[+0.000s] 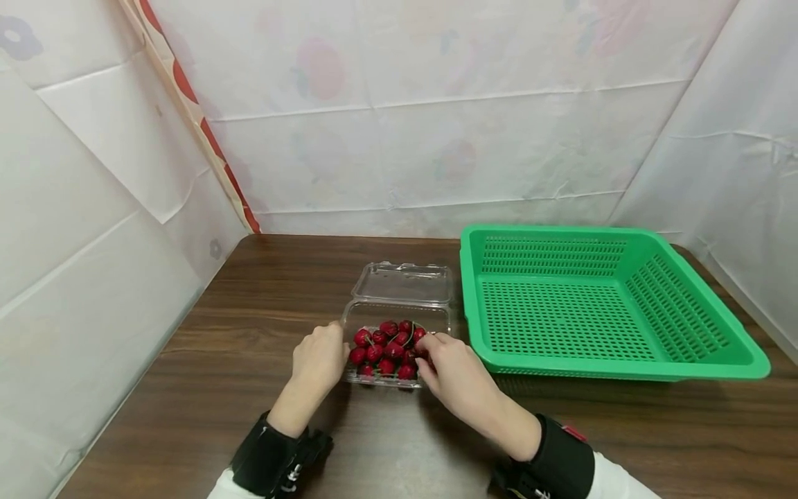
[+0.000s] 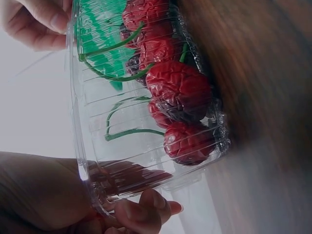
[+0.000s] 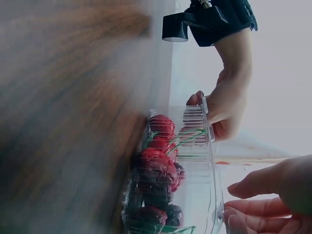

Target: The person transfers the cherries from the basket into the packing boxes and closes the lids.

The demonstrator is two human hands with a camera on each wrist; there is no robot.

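Note:
A clear plastic clamshell box (image 1: 399, 310) sits on the table, its lid (image 1: 405, 283) folded back flat. Red cherries (image 1: 386, 350) with green stems (image 2: 114, 48) lie in its base. My left hand (image 1: 319, 357) grips the box's left rim; the left wrist view has its curled fingers (image 2: 146, 212) at the corner. Over the right side of the box is my right hand (image 1: 458, 374). Its fingertips (image 3: 235, 222) are at the rim, with a gap between thumb and fingers; no cherry shows between them.
A green perforated plastic basket (image 1: 611, 371) stands to the right of the box, with bare mesh at its bottom. The dark wooden table (image 1: 249, 312) meets white patterned sheeting (image 1: 386, 159) at the back and sides.

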